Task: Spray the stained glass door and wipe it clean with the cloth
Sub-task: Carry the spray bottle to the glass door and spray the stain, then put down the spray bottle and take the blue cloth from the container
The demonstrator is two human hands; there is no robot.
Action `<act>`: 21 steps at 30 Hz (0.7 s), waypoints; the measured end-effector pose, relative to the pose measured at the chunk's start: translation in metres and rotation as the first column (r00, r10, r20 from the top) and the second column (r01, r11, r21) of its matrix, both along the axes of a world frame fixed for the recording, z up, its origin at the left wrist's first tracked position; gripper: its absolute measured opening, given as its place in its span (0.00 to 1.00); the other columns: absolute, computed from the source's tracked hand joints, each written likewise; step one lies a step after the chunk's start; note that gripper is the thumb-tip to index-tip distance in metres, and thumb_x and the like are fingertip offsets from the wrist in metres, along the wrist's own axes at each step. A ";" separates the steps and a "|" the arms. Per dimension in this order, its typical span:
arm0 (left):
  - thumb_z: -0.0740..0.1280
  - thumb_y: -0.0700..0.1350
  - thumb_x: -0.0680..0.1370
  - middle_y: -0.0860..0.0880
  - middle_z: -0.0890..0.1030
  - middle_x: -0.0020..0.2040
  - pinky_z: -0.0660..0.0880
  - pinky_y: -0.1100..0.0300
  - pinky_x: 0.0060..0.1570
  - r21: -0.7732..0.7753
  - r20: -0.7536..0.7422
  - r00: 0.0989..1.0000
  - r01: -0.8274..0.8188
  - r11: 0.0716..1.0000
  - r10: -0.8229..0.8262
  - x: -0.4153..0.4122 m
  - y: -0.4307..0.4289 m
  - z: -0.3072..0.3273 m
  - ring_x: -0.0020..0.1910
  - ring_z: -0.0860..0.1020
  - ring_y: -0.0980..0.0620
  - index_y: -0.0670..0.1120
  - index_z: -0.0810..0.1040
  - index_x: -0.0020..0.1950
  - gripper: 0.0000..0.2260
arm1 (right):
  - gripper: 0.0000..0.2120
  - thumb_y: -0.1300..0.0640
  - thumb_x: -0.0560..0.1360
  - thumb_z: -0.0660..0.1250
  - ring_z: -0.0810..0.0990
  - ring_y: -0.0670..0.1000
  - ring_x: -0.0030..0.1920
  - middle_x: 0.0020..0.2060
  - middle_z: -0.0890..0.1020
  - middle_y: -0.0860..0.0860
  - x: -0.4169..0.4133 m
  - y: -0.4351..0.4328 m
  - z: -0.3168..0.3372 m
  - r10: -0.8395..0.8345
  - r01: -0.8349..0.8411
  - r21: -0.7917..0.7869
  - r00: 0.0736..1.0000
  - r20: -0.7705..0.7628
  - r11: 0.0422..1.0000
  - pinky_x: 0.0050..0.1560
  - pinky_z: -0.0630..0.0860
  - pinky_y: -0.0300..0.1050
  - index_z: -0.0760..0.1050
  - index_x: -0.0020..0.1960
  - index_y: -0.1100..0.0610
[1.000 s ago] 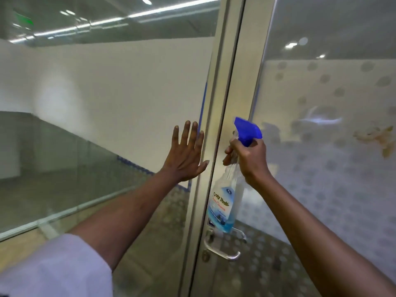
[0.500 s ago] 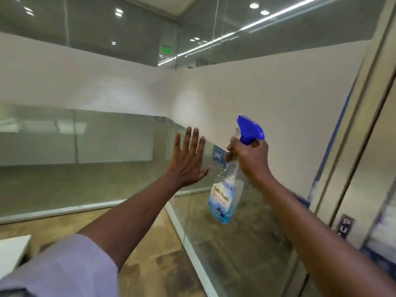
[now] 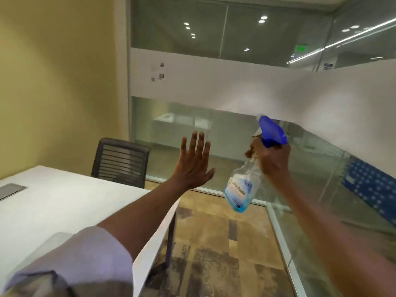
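My right hand (image 3: 271, 158) grips the neck of a clear spray bottle (image 3: 241, 189) with a blue trigger head and a little blue liquid at the bottom. The bottle hangs tilted in the air at centre right. My left hand (image 3: 192, 166) is raised beside it, palm forward, fingers spread and holding nothing. The stained glass door is out of view; no cloth is visible.
A white table (image 3: 53, 202) fills the lower left, with a dark mesh-backed chair (image 3: 121, 160) behind it against a yellow wall. Glass partitions with a frosted band (image 3: 235, 86) stand ahead and to the right. Patterned carpet (image 3: 214, 243) lies below my arms.
The view has swung left, away from the door and its handle, to the room's corner with the table and chair. Both hands keep the same pose; the left palm has left the glass.
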State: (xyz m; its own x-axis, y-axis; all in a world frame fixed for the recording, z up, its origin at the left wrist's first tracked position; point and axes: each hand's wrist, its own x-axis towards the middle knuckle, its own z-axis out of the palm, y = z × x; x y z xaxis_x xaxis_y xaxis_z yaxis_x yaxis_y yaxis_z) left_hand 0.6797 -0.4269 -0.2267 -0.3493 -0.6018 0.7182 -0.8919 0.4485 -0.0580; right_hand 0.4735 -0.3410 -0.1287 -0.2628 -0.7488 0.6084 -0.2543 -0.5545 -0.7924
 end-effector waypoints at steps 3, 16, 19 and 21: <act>0.60 0.62 0.76 0.30 0.52 0.76 0.51 0.28 0.70 0.064 -0.035 0.993 -0.113 0.992 0.116 0.071 0.006 -0.020 0.75 0.52 0.28 0.35 0.51 0.76 0.40 | 0.12 0.56 0.70 0.70 0.80 0.55 0.28 0.25 0.79 0.54 0.055 -0.029 -0.015 0.096 -0.095 0.015 0.995 -0.012 0.995 0.31 0.78 0.52 0.76 0.38 0.66; 0.50 0.65 0.76 0.34 0.50 0.77 0.49 0.31 0.71 0.346 0.162 0.682 -0.716 0.606 0.713 0.295 0.047 -0.172 0.77 0.50 0.32 0.39 0.55 0.75 0.37 | 0.08 0.53 0.75 0.70 0.82 0.57 0.34 0.32 0.81 0.59 0.305 -0.154 -0.133 0.570 -0.550 0.181 0.817 -0.086 0.816 0.45 0.82 0.56 0.77 0.43 0.58; 0.54 0.64 0.75 0.32 0.57 0.76 0.52 0.29 0.70 0.441 0.247 0.637 -0.745 0.501 0.730 0.326 0.057 -0.217 0.76 0.54 0.30 0.37 0.60 0.74 0.37 | 0.08 0.54 0.76 0.69 0.80 0.52 0.33 0.30 0.79 0.55 0.361 -0.178 -0.172 0.654 -0.617 0.249 0.748 -0.108 0.747 0.40 0.80 0.50 0.75 0.39 0.53; 0.58 0.63 0.73 0.31 0.62 0.75 0.54 0.28 0.68 0.513 0.299 0.583 -0.766 0.388 0.756 0.343 0.064 -0.245 0.74 0.58 0.29 0.36 0.65 0.73 0.38 | 0.11 0.54 0.76 0.69 0.76 0.44 0.29 0.28 0.76 0.52 0.395 -0.192 -0.200 0.712 -0.656 0.306 0.692 -0.120 0.690 0.36 0.76 0.44 0.74 0.36 0.55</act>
State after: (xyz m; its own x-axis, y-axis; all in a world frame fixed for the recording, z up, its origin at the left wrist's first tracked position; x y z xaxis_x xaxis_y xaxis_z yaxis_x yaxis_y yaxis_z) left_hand 1.0230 -0.3624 -0.4715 0.4525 -0.8764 0.1648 -0.8789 -0.4695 -0.0837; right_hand 0.8681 -0.5331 -0.3291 0.4923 -0.7845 0.3770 -0.0502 -0.4580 -0.8875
